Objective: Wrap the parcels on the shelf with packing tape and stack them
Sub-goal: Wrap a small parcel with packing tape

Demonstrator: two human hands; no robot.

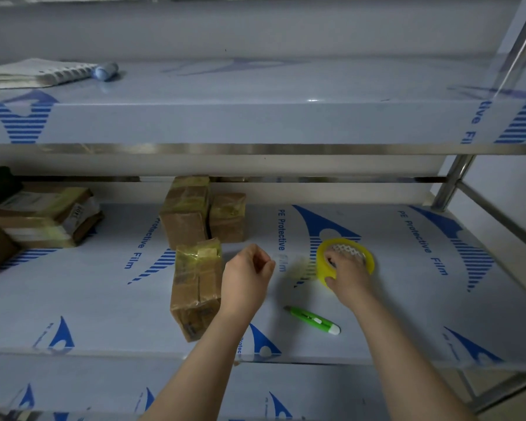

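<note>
Your right grip [348, 274] has its fingers hooked inside the tape roll [322, 264], thumb on the rim, so the roll can't run off. Your left grip [249, 270] looks to be pinching the free end, with a strip [298, 265] pulled taut between them. The parcel [196, 287] sits on the shelf [407, 299] just left of that hand. There's open room far right. Mind the green cutter [313, 319] by the near edge.

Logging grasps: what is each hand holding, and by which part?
Right hand grips the yellow tape roll, fingers in its core, thumb outside. Left hand appears to pinch the pulled-out tape end.
</note>
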